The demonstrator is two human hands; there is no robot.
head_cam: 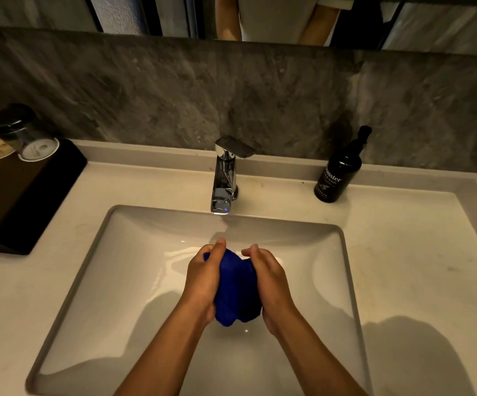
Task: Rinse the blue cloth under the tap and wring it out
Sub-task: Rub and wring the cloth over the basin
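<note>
Both hands, left (203,277) and right (270,281), squeeze tight around the cloth (236,290), low over the sink (94,267), below the tap (223,178). Best twist hard so water drips inside.

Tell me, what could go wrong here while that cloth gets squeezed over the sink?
The cloth is bunched between the left hand and right hand over the basin, so water may spray onto the counter. An elbow swinging wide could perhaps knock the soap bottle. No stream shows from the tap, so rinsing may be unfinished.
</note>
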